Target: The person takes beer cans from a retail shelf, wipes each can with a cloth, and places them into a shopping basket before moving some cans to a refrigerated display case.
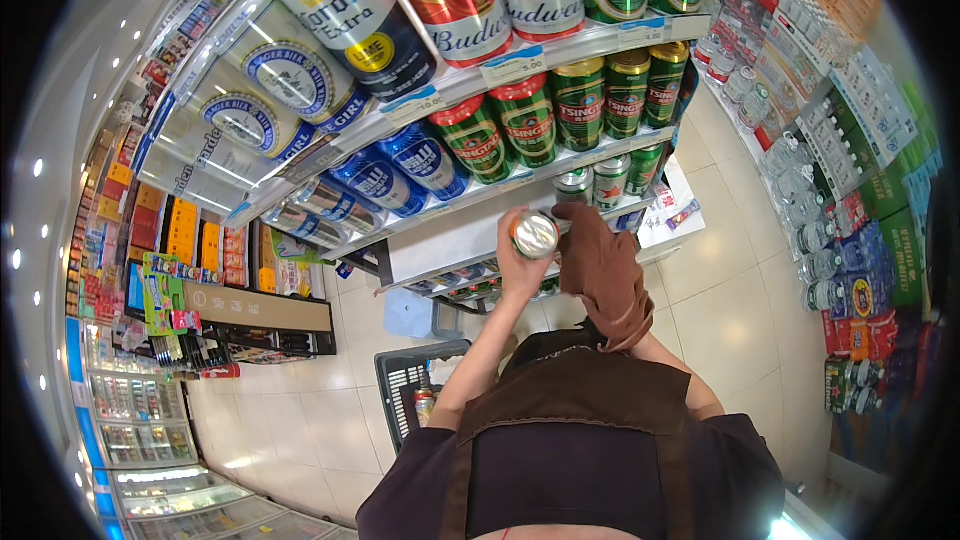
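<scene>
My left hand (515,264) grips a drink can (535,234), its silvery end facing up at me and an orange-red edge showing. A brown cloth (606,270) drapes over my right hand and hides its fingers. The cloth reaches close to the can's right side; I cannot tell whether they touch. Both hands are in front of a white shelf board (457,240). Silver and green beer cans (609,181) stand on this level, just beyond the cloth.
Above are shelves of green Tsingtao cans (525,122), blue cans (422,160) and red Budweiser cans (457,4). A dark plastic basket (391,390) with a can inside and a pale blue stool (411,313) are at lower left. Bottled water packs (814,232) line the right.
</scene>
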The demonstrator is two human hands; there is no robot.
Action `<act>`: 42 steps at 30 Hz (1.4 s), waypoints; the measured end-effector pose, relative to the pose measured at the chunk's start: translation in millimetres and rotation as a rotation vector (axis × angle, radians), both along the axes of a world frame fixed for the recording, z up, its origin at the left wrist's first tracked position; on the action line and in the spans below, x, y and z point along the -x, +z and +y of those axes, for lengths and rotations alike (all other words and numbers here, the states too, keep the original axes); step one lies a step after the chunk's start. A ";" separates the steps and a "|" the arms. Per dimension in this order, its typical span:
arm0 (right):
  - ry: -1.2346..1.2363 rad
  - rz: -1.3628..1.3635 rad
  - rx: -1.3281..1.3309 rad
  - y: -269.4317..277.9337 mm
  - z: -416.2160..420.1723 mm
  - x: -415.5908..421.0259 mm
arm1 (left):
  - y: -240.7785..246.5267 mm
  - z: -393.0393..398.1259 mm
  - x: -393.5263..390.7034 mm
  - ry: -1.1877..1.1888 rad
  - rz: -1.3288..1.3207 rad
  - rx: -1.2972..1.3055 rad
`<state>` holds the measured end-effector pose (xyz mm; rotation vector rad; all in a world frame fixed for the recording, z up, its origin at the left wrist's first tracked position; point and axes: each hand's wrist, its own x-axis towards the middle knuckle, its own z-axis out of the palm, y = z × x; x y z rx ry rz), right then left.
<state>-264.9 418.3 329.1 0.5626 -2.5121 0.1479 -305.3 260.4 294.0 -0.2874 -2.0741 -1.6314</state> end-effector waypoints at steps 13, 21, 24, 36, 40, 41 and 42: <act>0.463 -0.362 0.876 81.1 -42.0 -12.8 | 28.5 -28.3 -83.4 -0.265 -0.251 0.258; 0.713 -1.080 1.175 90.1 -25.0 -3.9 | 50.9 -47.8 -98.8 -0.604 -0.463 -0.049; 0.681 -0.882 1.180 71.6 -32.4 -9.6 | 28.9 -47.5 -105.9 -0.628 -0.592 -0.341; 0.465 -0.230 1.128 43.8 -61.2 -48.9 | 91.7 -34.8 -108.0 0.047 -0.272 0.171; 0.443 0.033 0.855 57.5 -53.7 -48.8 | 87.6 -34.7 -109.3 0.040 -0.199 0.216; 0.448 0.044 0.831 65.1 -52.9 -48.0 | 86.2 -35.8 -108.2 0.037 -0.128 0.265; 0.455 0.054 0.808 75.5 -52.9 -45.0 | 85.3 -36.5 -108.2 0.034 -0.057 0.313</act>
